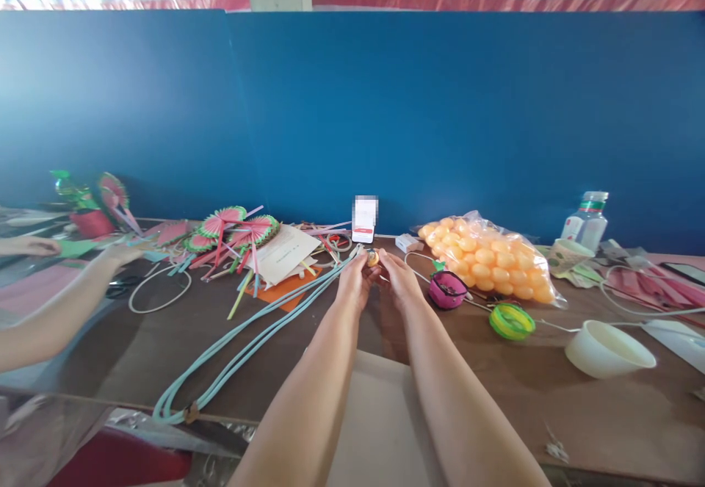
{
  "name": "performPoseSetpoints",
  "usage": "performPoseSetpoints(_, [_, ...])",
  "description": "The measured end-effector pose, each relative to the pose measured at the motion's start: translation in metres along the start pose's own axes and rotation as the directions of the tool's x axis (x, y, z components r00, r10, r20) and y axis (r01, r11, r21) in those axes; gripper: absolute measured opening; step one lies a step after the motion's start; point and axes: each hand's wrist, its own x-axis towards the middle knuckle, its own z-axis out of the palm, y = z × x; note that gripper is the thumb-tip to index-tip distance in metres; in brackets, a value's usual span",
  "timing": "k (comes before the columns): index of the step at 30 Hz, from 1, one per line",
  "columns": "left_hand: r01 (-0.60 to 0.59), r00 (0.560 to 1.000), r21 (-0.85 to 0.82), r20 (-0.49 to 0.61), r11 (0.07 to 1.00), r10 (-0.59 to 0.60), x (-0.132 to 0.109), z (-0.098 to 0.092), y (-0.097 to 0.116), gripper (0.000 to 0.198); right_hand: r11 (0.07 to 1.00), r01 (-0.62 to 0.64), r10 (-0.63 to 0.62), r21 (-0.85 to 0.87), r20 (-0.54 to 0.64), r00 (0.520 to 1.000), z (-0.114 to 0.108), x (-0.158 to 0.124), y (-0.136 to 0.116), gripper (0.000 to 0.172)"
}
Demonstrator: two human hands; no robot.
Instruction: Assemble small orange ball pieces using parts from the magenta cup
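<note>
Both my hands meet near the middle of the table, fingers closed around a small round gold-coloured object (373,258) with a darker spot on top; its kind is too small to tell. My left hand (355,275) grips it from the left, and my right hand (397,275) from the right. A bundle of pale blue cords (264,311) runs from beside my left hand down to the table's front edge, where it is tied. Behind my hands stands a phone (364,219) with a lit screen. A small magenta pouch (447,290) lies right of my right hand.
A clear bag of orange balls (490,259), a neon yellow-green coil (512,322), a white bowl (609,349) and a bottle (592,222) are on the right. Watermelon-patterned paper fans (223,222) and papers (283,252) lie left. Another person's arms (71,303) reach in at far left.
</note>
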Motion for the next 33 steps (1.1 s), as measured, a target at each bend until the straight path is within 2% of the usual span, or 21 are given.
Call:
performPoseSetpoints(8, [-0.026,0.999,0.02,0.027,0.999,0.026,0.002,-0.002,-0.004,0.011,0.999,0.021,-0.021,-0.029,-0.004,1.0,0.0,0.002,0.002,0.043])
performPoseSetpoints(13, [-0.003,1.0,0.028,-0.031,1.0,0.004,-0.002,0.002,-0.003,0.009,0.999,0.013,-0.013,-0.04,-0.015,1.0,-0.001,0.005,0.006,0.04])
performPoseSetpoints(16, [0.017,0.997,0.018,-0.081,1.0,-0.015,-0.002,0.003,-0.002,0.008,0.993,0.034,-0.042,-0.111,-0.07,0.997,-0.001,0.006,0.009,0.042])
performPoseSetpoints(19, [0.022,0.985,0.002,-0.17,1.0,-0.022,-0.001,0.004,0.0,0.007,0.977,0.109,-0.144,-0.183,-0.189,0.971,0.0,0.005,0.008,0.037])
performPoseSetpoints(22, [0.04,0.974,-0.017,-0.224,0.999,-0.043,0.0,0.005,0.002,0.008,0.965,0.182,-0.231,-0.188,-0.286,0.93,0.003,0.002,-0.007,0.032])
performPoseSetpoints(24, [0.048,0.974,-0.037,-0.221,0.998,-0.055,0.0,0.005,0.003,0.009,0.95,0.237,-0.293,-0.204,-0.324,0.899,0.003,0.001,-0.028,0.031])
performPoseSetpoints(26, [0.043,0.976,-0.046,-0.213,0.998,-0.051,-0.001,0.004,0.004,0.009,0.92,0.29,-0.364,-0.262,-0.304,0.88,-0.001,0.001,-0.056,0.032])
performPoseSetpoints(28, [0.037,0.977,-0.049,-0.207,0.998,-0.046,-0.002,0.003,0.005,0.01,0.875,0.299,-0.403,-0.381,-0.228,0.886,-0.011,0.002,-0.087,0.03])
performPoseSetpoints(30, [0.04,0.978,-0.052,-0.205,0.998,-0.049,-0.004,0.003,0.005,0.011,0.774,0.23,-0.363,-0.59,-0.116,0.924,-0.028,0.002,-0.114,0.022])
performPoseSetpoints(31, [0.043,0.977,-0.054,-0.205,0.998,-0.053,-0.005,0.003,0.006,0.012,0.671,0.197,-0.322,-0.715,-0.042,0.946,-0.039,0.002,-0.124,0.018])
performPoseSetpoints(33, [0.05,0.978,-0.058,-0.198,0.997,-0.06,-0.007,0.005,0.007,0.013,0.401,0.118,-0.226,-0.909,0.027,0.974,-0.058,-0.001,-0.135,0.011])
